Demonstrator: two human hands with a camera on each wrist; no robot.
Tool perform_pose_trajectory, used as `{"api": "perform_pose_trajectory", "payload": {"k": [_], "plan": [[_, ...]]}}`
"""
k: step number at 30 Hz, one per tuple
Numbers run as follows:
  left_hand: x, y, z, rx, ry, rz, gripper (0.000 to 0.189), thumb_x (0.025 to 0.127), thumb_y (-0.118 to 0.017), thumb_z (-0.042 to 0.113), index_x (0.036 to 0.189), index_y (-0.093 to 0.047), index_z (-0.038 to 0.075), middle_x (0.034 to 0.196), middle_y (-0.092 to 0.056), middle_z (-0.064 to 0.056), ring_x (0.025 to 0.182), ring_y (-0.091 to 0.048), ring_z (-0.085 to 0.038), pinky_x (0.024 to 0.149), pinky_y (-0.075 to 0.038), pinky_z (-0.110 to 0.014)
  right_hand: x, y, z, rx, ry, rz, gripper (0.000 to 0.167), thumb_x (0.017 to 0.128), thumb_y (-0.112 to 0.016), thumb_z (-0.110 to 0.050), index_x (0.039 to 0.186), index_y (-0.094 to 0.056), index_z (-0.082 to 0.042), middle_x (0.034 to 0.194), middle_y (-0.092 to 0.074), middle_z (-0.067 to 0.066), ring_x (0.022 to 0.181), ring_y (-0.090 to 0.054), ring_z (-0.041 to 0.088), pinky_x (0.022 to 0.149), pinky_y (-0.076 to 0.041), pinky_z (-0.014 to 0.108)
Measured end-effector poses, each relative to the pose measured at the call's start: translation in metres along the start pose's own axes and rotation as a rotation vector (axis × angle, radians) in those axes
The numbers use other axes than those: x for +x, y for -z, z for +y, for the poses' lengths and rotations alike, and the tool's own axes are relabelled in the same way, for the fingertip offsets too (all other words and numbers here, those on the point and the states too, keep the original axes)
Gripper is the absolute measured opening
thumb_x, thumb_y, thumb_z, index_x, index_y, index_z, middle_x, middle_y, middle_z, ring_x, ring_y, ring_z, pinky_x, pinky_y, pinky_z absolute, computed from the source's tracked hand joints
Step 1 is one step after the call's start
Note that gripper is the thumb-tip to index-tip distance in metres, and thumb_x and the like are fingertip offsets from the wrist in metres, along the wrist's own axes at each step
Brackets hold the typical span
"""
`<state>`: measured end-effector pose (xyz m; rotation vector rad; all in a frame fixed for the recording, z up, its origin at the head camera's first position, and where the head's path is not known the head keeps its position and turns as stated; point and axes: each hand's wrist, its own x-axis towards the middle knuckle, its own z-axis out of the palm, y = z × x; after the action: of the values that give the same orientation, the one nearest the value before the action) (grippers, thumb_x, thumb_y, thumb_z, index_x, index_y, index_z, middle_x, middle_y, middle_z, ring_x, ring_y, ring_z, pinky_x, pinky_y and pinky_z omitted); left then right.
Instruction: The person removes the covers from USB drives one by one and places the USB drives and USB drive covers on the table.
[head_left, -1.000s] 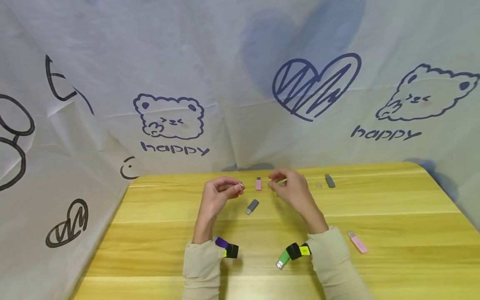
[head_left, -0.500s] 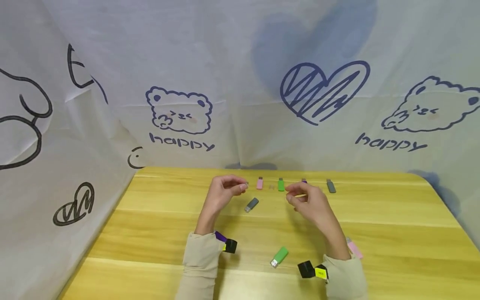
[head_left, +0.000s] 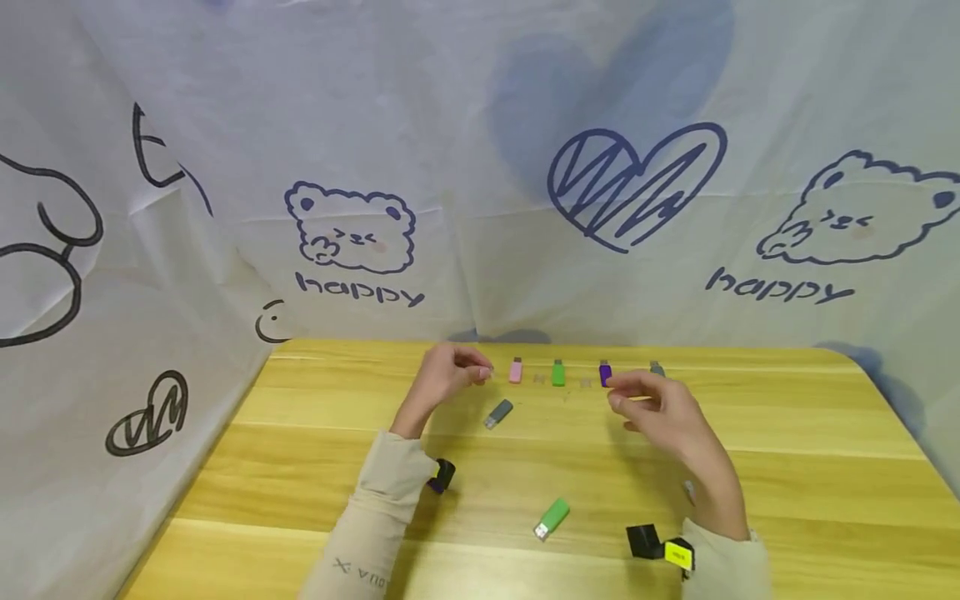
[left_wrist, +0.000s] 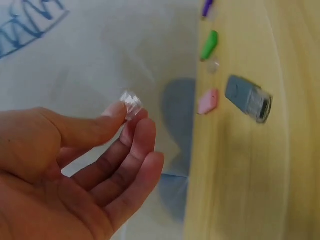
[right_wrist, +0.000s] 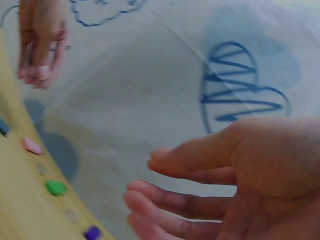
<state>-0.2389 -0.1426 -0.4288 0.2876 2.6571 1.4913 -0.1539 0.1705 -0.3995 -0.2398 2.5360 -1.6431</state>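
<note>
My left hand (head_left: 450,375) pinches a small clear plastic cap (left_wrist: 132,103) between thumb and fingertip, raised above the table. Close to it stand a pink USB stick (head_left: 516,371) and a grey capped USB stick (head_left: 498,413). My right hand (head_left: 667,408) hovers with fingers loosely bent, nothing between them. It is nearest a purple USB stick (head_left: 605,373) and partly covers a second grey USB stick (head_left: 657,368) in the back row. A green USB stick (head_left: 558,372) lies between the pink and purple ones, with clear caps (head_left: 539,379) in the gaps.
A green capped USB stick (head_left: 552,518) lies near the front of the wooden table (head_left: 825,467). Under my right wrist only a metal-looking end (head_left: 689,492) shows. White cloth with drawings (head_left: 480,167) hangs behind the table's back edge.
My right hand has moved away from the green stick, to the right and nearer, uncovering the back row and the clear caps. My left hand stays nearly in place, still pinching the cap.
</note>
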Motion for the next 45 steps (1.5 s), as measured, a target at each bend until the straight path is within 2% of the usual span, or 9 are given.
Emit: {"api": "perform_pose_trajectory", "payload": {"k": [4, 7, 11, 18, 21, 28, 35, 39, 45], "plan": [[0.021, 0.001, -0.002, 0.009, 0.023, -0.106, 0.007, 0.094, -0.072, 0.001, 0.096, -0.078, -0.003, 0.086, -0.075, -0.011, 0.084, -0.070, -0.035, 0.073, -0.060, -0.039, -0.012, 0.023, 0.010, 0.012, -0.019, -0.018, 0.039, 0.104, -0.063, -0.018, 0.136, -0.059, 0.005, 0.123, -0.064, 0.020, 0.101, -0.069, 0.025, 0.086, -0.061, 0.037], [0.033, 0.001, -0.006, 0.053, 0.034, -0.145, 0.008, 0.093, -0.072, -0.001, 0.097, -0.076, -0.007, 0.088, -0.075, -0.014, 0.079, -0.068, -0.028, 0.073, -0.060, -0.038, -0.021, 0.039, 0.021, 0.019, -0.059, -0.022, 0.044, 0.104, -0.064, -0.023, 0.138, -0.058, 0.004, 0.124, -0.065, 0.018, 0.102, -0.069, 0.023, 0.087, -0.060, 0.037], [0.045, -0.001, -0.013, 0.137, 0.048, -0.148, 0.007, 0.090, -0.075, -0.002, 0.094, -0.077, -0.006, 0.089, -0.076, -0.014, 0.074, -0.063, -0.017, 0.066, -0.054, -0.024, -0.029, 0.056, 0.038, 0.006, -0.114, -0.002, 0.046, 0.104, -0.064, -0.024, 0.139, -0.056, 0.005, 0.125, -0.065, 0.020, 0.101, -0.069, 0.019, 0.084, -0.061, 0.035], [0.058, -0.008, -0.023, 0.276, 0.031, -0.131, 0.001, 0.085, -0.080, -0.002, 0.085, -0.080, -0.003, 0.085, -0.077, -0.011, 0.071, -0.060, -0.013, 0.062, -0.046, -0.019, -0.037, 0.073, 0.056, 0.005, -0.185, 0.027, 0.049, 0.105, -0.062, -0.024, 0.142, -0.052, 0.007, 0.131, -0.062, 0.026, 0.100, -0.069, 0.020, 0.083, -0.061, 0.036], [0.059, -0.009, -0.026, 0.305, 0.024, -0.121, 0.001, 0.083, -0.081, -0.002, 0.084, -0.080, -0.002, 0.085, -0.078, -0.011, 0.070, -0.061, -0.013, 0.062, -0.044, -0.019, -0.037, 0.074, 0.058, 0.014, -0.183, 0.034, 0.049, 0.105, -0.062, -0.024, 0.142, -0.052, 0.007, 0.132, -0.061, 0.026, 0.100, -0.069, 0.019, 0.083, -0.061, 0.035], [0.062, -0.013, -0.030, 0.273, 0.027, -0.122, 0.004, 0.084, -0.079, -0.004, 0.088, -0.079, -0.005, 0.086, -0.077, -0.013, 0.069, -0.059, -0.013, 0.059, -0.042, -0.019, -0.038, 0.075, 0.059, 0.017, -0.206, 0.032, 0.049, 0.105, -0.062, -0.023, 0.142, -0.051, 0.008, 0.135, -0.060, 0.027, 0.099, -0.068, 0.016, 0.083, -0.061, 0.035], [0.059, -0.016, -0.033, 0.283, 0.014, -0.075, 0.004, 0.085, -0.079, -0.003, 0.088, -0.078, -0.005, 0.084, -0.075, -0.013, 0.068, -0.057, -0.014, 0.059, -0.043, -0.020, -0.038, 0.073, 0.056, 0.003, -0.203, 0.036, 0.048, 0.105, -0.062, -0.023, 0.142, -0.052, 0.007, 0.133, -0.061, 0.027, 0.103, -0.069, 0.023, 0.082, -0.061, 0.036], [0.053, -0.012, -0.034, 0.240, -0.006, -0.070, 0.007, 0.087, -0.077, -0.002, 0.093, -0.077, -0.007, 0.089, -0.075, -0.015, 0.073, -0.059, -0.017, 0.062, -0.047, -0.021, -0.038, 0.071, 0.055, 0.004, -0.189, 0.033, 0.048, 0.105, -0.062, -0.022, 0.142, -0.052, 0.008, 0.131, -0.063, 0.027, 0.102, -0.068, 0.020, 0.082, -0.061, 0.036], [0.040, -0.003, -0.028, 0.093, 0.005, -0.023, 0.012, 0.092, -0.071, -0.001, 0.102, -0.075, -0.007, 0.097, -0.073, -0.018, 0.080, -0.065, -0.027, 0.064, -0.052, -0.024, -0.037, 0.071, 0.053, 0.014, -0.155, 0.027, 0.047, 0.105, -0.063, -0.019, 0.140, -0.053, 0.009, 0.129, -0.063, 0.026, 0.097, -0.068, 0.014, 0.082, -0.061, 0.036]]}}
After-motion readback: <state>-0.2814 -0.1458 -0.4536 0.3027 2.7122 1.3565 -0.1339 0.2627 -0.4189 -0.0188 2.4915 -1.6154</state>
